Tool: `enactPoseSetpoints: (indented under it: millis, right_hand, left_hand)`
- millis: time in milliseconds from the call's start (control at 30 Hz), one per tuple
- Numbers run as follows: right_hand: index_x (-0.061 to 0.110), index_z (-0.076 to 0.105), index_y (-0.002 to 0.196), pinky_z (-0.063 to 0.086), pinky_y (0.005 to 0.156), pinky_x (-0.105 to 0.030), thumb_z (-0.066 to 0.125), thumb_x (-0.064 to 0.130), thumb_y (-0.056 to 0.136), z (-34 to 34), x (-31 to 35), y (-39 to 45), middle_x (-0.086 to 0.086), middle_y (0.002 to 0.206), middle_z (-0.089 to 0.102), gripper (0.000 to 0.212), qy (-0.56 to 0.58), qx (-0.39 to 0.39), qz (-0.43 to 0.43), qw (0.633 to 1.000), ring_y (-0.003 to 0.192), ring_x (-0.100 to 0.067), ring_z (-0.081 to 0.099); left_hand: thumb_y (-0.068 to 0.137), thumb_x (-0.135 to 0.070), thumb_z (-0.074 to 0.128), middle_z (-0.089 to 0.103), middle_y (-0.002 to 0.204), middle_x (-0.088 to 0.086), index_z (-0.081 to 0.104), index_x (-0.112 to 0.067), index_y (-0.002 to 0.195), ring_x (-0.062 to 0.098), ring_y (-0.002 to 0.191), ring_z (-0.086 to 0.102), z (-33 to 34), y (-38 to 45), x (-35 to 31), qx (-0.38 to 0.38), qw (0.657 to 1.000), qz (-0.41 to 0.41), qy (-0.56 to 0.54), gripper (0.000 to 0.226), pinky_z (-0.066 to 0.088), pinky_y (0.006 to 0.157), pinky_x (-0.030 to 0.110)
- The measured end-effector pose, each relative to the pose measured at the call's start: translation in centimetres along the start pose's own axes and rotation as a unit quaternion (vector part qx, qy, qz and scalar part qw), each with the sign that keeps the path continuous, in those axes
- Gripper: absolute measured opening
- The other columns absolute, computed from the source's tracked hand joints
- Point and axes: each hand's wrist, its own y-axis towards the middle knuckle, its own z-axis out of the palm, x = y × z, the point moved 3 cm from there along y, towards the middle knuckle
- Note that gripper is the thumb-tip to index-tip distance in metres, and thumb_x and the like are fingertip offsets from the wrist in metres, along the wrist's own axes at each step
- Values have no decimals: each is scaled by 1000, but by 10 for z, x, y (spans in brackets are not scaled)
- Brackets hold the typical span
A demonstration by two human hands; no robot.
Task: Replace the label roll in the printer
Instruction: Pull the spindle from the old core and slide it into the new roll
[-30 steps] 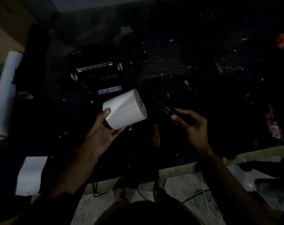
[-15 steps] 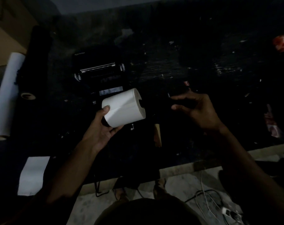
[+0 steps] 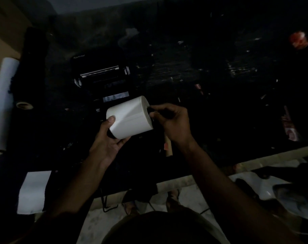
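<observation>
A white label roll (image 3: 130,118) lies on its side in my left hand (image 3: 107,143), thumb on top, fingers under its left end. My right hand (image 3: 170,122) is at the roll's right end, fingers pinched on a dark spindle piece (image 3: 150,110) that sits at the roll's core. The black label printer (image 3: 100,76) stands open on the dark table just beyond the roll, its metal roller bar catching light. The scene is very dim.
A long white paper roll (image 3: 2,103) and a black roll (image 3: 30,67) lie at the left. A white sheet (image 3: 33,191) hangs at the table's near edge. A brown cardboard core (image 3: 168,147) lies under my right wrist. A red object (image 3: 298,39) sits far right.
My right hand has moved left from open table space to the roll's right end, bringing the dark piece to the core. The left hand keeps holding the roll.
</observation>
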Motion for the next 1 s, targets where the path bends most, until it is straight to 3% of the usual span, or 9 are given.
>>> enactPoseSetpoints:
  millis: [133,200,300,400,500,567,767,933,1000]
  right_hand:
    - [5,76,112,57,99,-37,73,4,87,1,-23,-14,-12,112,76,26,10,-9,-6,1000,107,-24,73]
    - [12,74,112,57,97,-38,64,19,89,-26,-52,-19,-5,112,75,27,-120,-52,6,991,106,-20,71]
    - [16,64,124,49,93,-40,44,55,79,-72,-107,-29,-9,121,64,62,-472,-25,49,880,113,-30,58]
    - [13,55,136,49,89,-49,42,65,75,-90,-149,-46,-19,133,53,81,-556,19,97,825,118,-43,49]
    - [7,65,124,55,83,-49,59,34,88,-91,-159,-45,-23,122,60,45,-537,4,55,842,107,-44,57]
    - [7,71,114,52,87,-38,69,19,89,-93,-161,-37,-16,112,66,27,-514,-8,22,858,104,-29,60]
    - [14,69,113,57,82,-37,72,40,81,-83,-105,-23,-6,113,64,41,-401,-57,-5,914,102,-22,64]
    - [11,74,109,51,79,-15,84,23,78,-48,-19,-31,-1,102,66,35,-260,-99,-145,950,89,-8,65]
    - [8,75,110,51,81,-15,85,18,78,-36,7,-38,-3,102,67,35,-225,-103,-180,952,89,-9,66]
  left_hand:
    - [96,-36,61,82,95,-4,64,-24,116,23,106,71,-12,-1,5,-8,1000,-3,-4,24,64,82,38]
    - [96,-37,61,82,95,-3,64,-24,117,24,108,69,-18,-3,8,-13,1000,-5,-11,24,64,82,38]
    - [99,-38,56,81,100,-2,64,-24,120,24,109,69,-24,-4,10,-12,1000,-9,-15,26,65,77,37]
    - [100,-39,55,81,102,-2,63,-24,123,25,111,68,-24,-4,12,-11,1000,-11,-18,29,65,77,37]
    - [99,-40,56,81,104,-1,63,-23,125,26,112,68,-20,-5,14,-14,1000,-10,-15,32,65,78,38]
    - [98,-41,56,81,102,-2,65,-24,120,25,111,68,-18,-6,15,-16,1000,-12,-16,30,64,79,38]
    - [98,-41,56,82,96,-1,65,-23,117,26,109,67,-11,-12,13,-18,999,-14,-29,28,64,79,39]
    - [97,-43,55,81,97,1,65,-23,117,26,107,68,-12,-15,11,-19,999,-16,-47,31,65,70,37]
    - [96,-43,56,81,99,2,65,-23,120,27,108,67,-13,-15,9,-24,998,-17,-53,33,65,69,38]
